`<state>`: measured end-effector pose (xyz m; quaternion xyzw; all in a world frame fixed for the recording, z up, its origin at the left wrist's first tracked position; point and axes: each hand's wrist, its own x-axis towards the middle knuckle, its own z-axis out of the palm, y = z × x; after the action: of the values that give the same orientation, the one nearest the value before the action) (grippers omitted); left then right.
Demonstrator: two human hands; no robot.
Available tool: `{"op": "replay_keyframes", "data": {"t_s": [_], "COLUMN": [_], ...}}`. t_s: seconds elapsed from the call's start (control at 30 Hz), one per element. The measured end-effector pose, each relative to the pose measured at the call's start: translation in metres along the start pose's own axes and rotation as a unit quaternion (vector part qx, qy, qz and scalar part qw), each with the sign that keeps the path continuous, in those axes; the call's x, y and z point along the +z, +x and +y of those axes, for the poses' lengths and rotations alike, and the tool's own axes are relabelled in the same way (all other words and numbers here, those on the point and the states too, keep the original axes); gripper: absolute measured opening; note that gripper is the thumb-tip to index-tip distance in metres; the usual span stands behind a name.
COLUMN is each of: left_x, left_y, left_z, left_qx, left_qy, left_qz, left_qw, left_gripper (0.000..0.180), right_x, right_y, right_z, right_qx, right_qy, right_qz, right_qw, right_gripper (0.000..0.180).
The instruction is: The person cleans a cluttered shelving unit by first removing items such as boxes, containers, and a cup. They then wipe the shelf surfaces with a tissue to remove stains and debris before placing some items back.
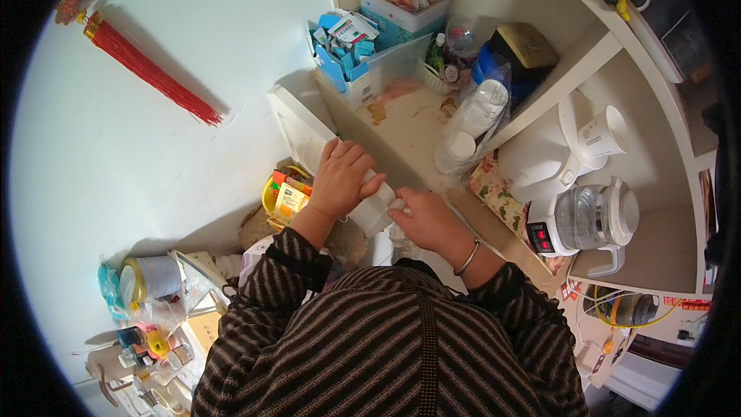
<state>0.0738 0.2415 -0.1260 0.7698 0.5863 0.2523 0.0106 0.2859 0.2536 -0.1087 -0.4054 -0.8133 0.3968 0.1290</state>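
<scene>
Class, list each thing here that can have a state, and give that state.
White item: held in both hands
Left hand: gripping
Right hand: pinching
Blue packet box: open, filled
Glass kettle: lidded
Kettle base display: lit red
White cups: bagged in clear plastic
Red tassel: hanging

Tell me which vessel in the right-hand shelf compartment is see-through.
The clear kettle beside the red-lit panel: its body is transparent, whereas the white cup nearby is opaque.

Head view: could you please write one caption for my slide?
Left hand grips a white object, right hand at its edge, near shelves with a clear jug.
</scene>
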Motion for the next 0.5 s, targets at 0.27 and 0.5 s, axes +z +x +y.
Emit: {"op": "replay_keyframes", "data": {"t_s": [0.27, 0.5], "left_x": [-0.008, -0.016], "left_y": [-0.017, -0.032], "left_z": [-0.006, 0.006], "left_qx": [-0.014, -0.008], "left_qy": [0.008, -0.018], "left_qz": [0.004, -0.028], "left_qw": [1.000, 0.999], "left_gripper": [0.026, 0.027], "right_x": [0.008, 0.006], "right_y": [0.008, -0.001], "right_z": [-0.016, -0.015], "right_qx": [-0.021, -0.044], "right_qy": [-0.043, -0.046], "right_qz": [-0.062, -0.133], "right_qw": [0.997, 0.989], "right_gripper": [0.025, 0.031]}}
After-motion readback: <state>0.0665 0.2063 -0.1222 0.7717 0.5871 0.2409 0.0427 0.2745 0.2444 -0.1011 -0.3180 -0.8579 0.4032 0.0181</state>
